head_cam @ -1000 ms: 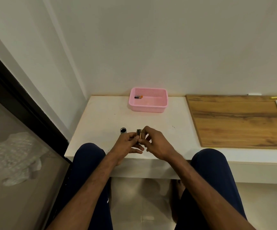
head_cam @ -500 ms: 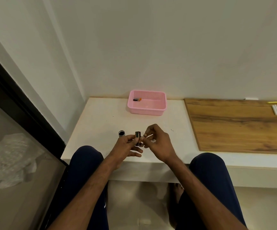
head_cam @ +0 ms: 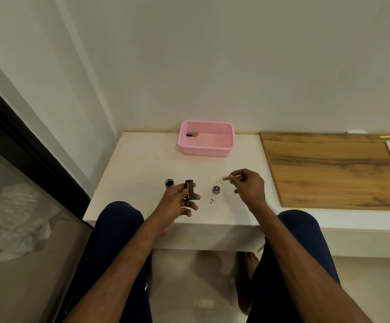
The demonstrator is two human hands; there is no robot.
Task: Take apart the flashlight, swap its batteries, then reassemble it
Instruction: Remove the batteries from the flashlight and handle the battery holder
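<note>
Head view: the left grip (head_cam: pixel 177 202) holds a dark cylindrical battery holder (head_cam: pixel 189 192) over the white tabletop (head_cam: pixel 138 164), and the right grip (head_cam: pixel 250 185) pinches a small orange-tipped battery (head_cam: pixel 226 178). A grey round cap (head_cam: pixel 216 189) stands between them, with a pink plastic mesh basket (head_cam: pixel 203 151) behind

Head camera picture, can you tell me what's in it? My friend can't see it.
A seated person's left hand holds a dark battery holder over a white table, while the right hand pinches a small orange-tipped battery. On the table sit a flashlight tube and a round cap, with a pink basket holding a second battery at the back.
</note>
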